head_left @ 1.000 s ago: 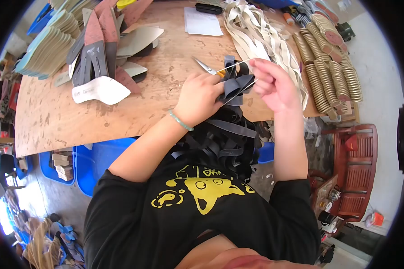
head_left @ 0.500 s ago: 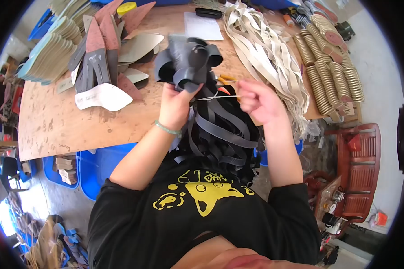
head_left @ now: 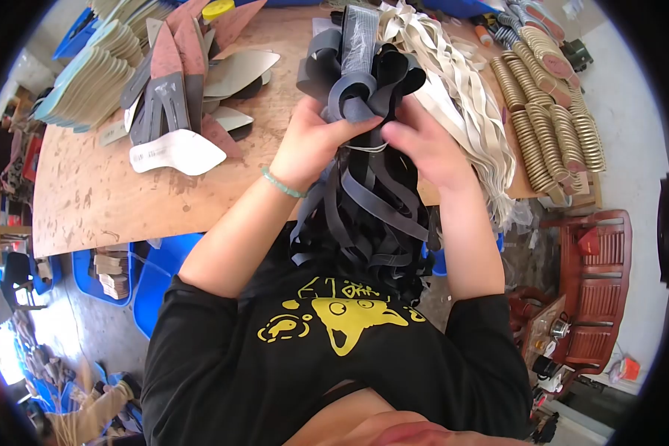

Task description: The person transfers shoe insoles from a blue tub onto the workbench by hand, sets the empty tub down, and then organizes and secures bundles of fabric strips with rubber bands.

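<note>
Together, left hand (head_left: 299, 149) and right hand (head_left: 432, 152) grip looped dark strap bundle (head_left: 353, 97), fingers closed against its sides; white cord (head_left: 368, 148) crosses just below.

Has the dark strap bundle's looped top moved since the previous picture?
Yes: the looped top has shifted up and right in view, toward the cream straps, now hiding most of the paper sheet.

A workshop (shoe parts, it seems): the wooden table (head_left: 74, 208) carries stacked soles (head_left: 93, 93) and bundled strips (head_left: 464, 111).
</note>
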Demonstrator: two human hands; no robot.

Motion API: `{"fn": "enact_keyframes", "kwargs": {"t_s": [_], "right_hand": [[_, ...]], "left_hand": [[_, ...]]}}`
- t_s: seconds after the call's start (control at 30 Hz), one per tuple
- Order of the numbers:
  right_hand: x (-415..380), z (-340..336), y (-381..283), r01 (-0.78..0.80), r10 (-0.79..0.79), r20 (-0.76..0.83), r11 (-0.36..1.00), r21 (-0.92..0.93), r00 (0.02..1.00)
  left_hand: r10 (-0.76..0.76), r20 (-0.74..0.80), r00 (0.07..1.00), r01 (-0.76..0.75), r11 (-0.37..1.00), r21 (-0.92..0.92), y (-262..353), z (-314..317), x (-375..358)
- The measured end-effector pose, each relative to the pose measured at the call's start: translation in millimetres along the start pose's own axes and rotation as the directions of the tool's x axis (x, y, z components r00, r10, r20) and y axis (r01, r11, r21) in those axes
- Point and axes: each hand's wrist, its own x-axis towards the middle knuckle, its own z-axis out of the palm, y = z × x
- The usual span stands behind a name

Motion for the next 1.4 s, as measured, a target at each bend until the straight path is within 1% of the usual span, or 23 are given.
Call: {"fn": "enact_keyframes", "kwargs": {"t_s": [0.03,0.1,0.17,0.2,0.23,0.27,0.3,0.37,0.43,0.5,0.53,0.63,0.7,0.73,0.77,0.8,0.87,1.0,1.1,1.13,1.23,1.3,1.4], "right_hand": [[-2,4,3,-0.051,0.049,-0.018,0.985,-0.164,0.999],[-9,19,0,-0.114,0.130,0.062,0.968,-0.223,0.990],[-11,27,7,-0.086,0.091,0.090,0.995,-0.058,0.992],[-12,26,5,-0.106,0.113,0.050,0.987,-0.121,0.992],[-13,26,-2,-0.128,0.131,0.004,0.975,-0.182,0.991],[-11,29,-4,-0.090,0.061,-0.143,0.975,-0.205,0.988],[-9,31,-7,-0.060,-0.011,-0.287,0.969,-0.238,0.958],[-7,26,-22,0.028,-0.112,-0.366,0.974,-0.227,0.924],[-14,21,-69,-0.001,-0.088,-0.544,0.987,-0.162,0.835],[-21,3,-108,0.003,-0.106,-0.714,0.989,-0.145,0.692],[-22,-11,-125,0.100,-0.099,-0.763,0.994,-0.045,0.638],[-34,-61,-165,0.389,-0.138,-0.845,0.917,0.088,0.517],[-55,-98,-181,0.485,-0.216,-0.855,0.874,0.047,0.472],[-68,-115,-187,0.503,-0.253,-0.855,0.864,0.011,0.452],[-84,-134,-193,0.507,-0.288,-0.861,0.861,-0.043,0.418],[-97,-148,-198,0.512,-0.328,-0.862,0.854,-0.095,0.387],[-129,-178,-209,0.483,-0.390,-0.866,0.851,-0.208,0.312],[-198,-211,-231,0.333,-0.501,-0.853,0.837,-0.434,0.147],[-255,-222,-248,0.166,-0.569,-0.822,0.812,-0.560,0.009],[-273,-224,-254,0.110,-0.589,-0.807,0.801,-0.589,-0.030],[-322,-229,-269,-0.049,-0.647,-0.751,0.761,-0.647,-0.134],[-351,-232,-278,-0.145,-0.682,-0.707,0.731,-0.666,-0.187],[-384,-236,-283,-0.264,-0.726,-0.646,0.687,-0.677,-0.236]], "left_hand": [[-0.012,-0.012,1.000,0.012,1.000,-0.025,1,0,0],[-0.034,-0.051,0.998,0.030,0.996,-0.078,4,0,0],[-0.084,-0.051,0.995,0.079,0.993,-0.091,0,-3,-2],[-0.097,-0.038,0.995,0.095,0.994,-0.046,1,1,-3],[-0.113,-0.021,0.993,0.113,0.994,-0.002,4,4,-5],[-0.128,0.114,0.985,0.116,0.987,0.108,10,5,-5],[-0.075,0.201,0.977,0.034,0.979,0.199,14,8,-3],[-0.023,0.276,0.961,-0.028,0.984,0.178,24,7,0],[0.087,0.357,0.930,-0.185,0.950,0.251,10,-9,2],[-0.142,0.491,0.859,-0.009,0.957,0.292,9,-21,-11],[-0.224,0.521,0.823,0.011,0.925,0.381,3,-28,-18],[-0.433,0.592,0.679,0.268,0.898,0.350,-35,-47,-44],[-0.392,0.639,0.662,0.183,0.911,0.369,-57,-41,-62],[-0.522,0.581,0.624,0.154,0.812,0.563,-65,-38,-71],[-0.465,0.620,0.631,-0.064,0.766,0.639,-66,-30,-79],[-0.379,0.632,0.676,-0.161,0.761,0.628,-77,-26,-90],[-0.257,0.611,0.748,-0.239,0.755,0.611,-104,-25,-110],[-0.274,0.474,0.837,-0.272,0.543,0.794,-125,-23,-123],[-0.342,0.511,0.789,-0.283,0.536,0.795,-122,-23,-125],[-0.245,0.510,0.824,-0.235,0.673,0.701,-115,-22,-128],[-0.375,0.463,0.803,0.011,0.787,0.617,-76,-29,-124],[-0.286,0.499,0.818,-0.060,0.821,0.568,-56,-41,-124],[-0.569,0.320,0.758,0.321,0.752,0.576,4,-60,-131]]}}
